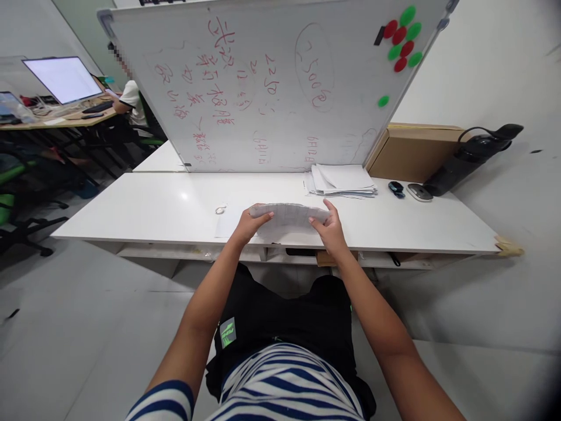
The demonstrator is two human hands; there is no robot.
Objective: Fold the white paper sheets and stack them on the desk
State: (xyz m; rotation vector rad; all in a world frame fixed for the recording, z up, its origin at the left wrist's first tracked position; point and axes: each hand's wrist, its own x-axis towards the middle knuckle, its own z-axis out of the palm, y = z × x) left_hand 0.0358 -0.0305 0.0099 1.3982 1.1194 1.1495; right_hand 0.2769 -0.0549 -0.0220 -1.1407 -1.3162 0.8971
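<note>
Between both hands a sheet of paper [291, 216] is held up near the front edge of the white desk [153, 202]. Its upper edge bows, and faint creases or lines run over it. My left hand [253, 223] pinches the left end, thumb on the near face. My right hand [328, 227] grips the right end the same way, its index finger sticking up. Another white sheet [228, 223] lies flat on the desk beside my left hand. Behind it sits a small pale object [220, 210] with a thin loop, too small to name.
A whiteboard [280, 134] with red writing stands along the desk's back. Before it lies a paper stack [342, 180]. To the right are a watch [396, 188], a mouse [419, 192], a black bottle [464, 161] and a cardboard box [412, 152]. A person [131, 102] sits at another desk.
</note>
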